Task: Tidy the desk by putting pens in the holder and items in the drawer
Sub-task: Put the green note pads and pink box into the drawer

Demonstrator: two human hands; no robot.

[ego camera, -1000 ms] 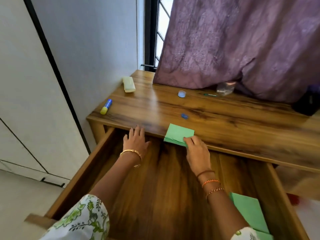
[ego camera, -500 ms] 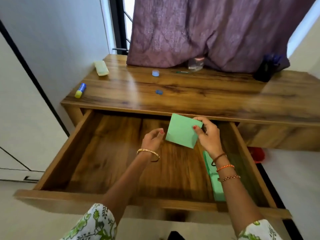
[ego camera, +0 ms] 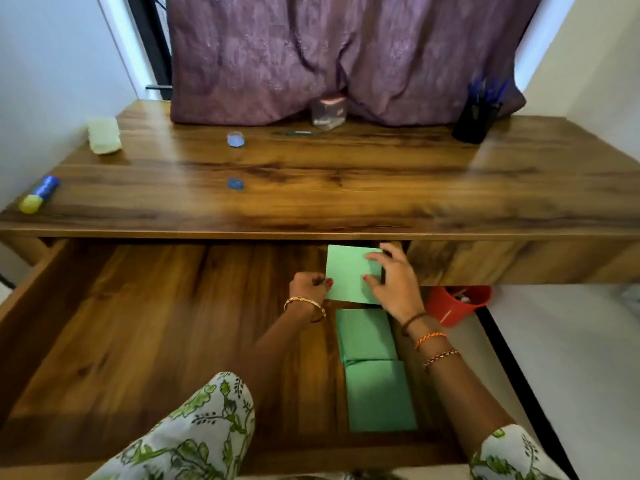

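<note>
Green-and-white floral sleeves nearest, at 6 o'clock, forearms reaching up into open wooden drawer. Two green paper pads lying flat on drawer floor at 5 o'clock, one just beyond the other, edges touching. Farther in, a third green pad at drawer's back right, just under desk edge, held between both hands. Left hand with fingers curled, pinching pad's left edge; gold bangle on that wrist. Right hand with fingers spread over pad's right side, thumb on its near part; thread bracelets on that wrist. Cannot tell whether pad already resting on drawer floor. Red bucket on floor at 3 o'clock, beside drawer, below desk. Beyond, wooden desk top: blue-and-yellow glue stick at 9 o'clock by left edge; small blue cap near centre; larger blue round lid farther back; pale green case at 10 o'clock; green pen lying at 12 o'clock, just before clear jar. Black pen holder with blue pens at 2 o'clock. Purple curtain hanging behind, hem on desk.
</note>
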